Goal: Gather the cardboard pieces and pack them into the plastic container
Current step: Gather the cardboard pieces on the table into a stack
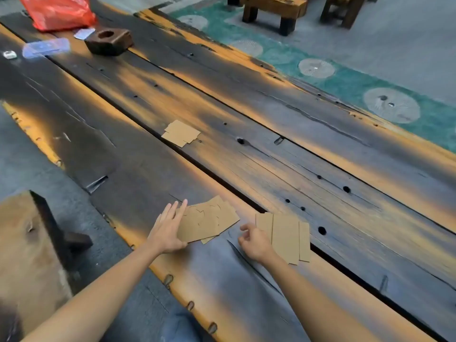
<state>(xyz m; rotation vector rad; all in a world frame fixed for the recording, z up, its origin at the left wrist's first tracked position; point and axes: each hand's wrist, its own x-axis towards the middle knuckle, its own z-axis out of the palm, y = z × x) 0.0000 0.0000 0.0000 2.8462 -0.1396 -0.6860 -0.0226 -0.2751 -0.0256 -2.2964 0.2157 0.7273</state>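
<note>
While the fanned cardboard pieces [209, 222] at lower centre are pressed by the left hand [167, 230] (fingers flat, together), loose-curled right hand [254, 240] empty, slippage may be risked, the plastic container [45, 47] lying upper left.

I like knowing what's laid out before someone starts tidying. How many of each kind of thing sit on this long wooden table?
Groups of cardboard pieces: 3
Clear plastic container: 1
Wooden block with a hole: 1
Red plastic bag: 1
Small white object: 1
Total: 7
</note>
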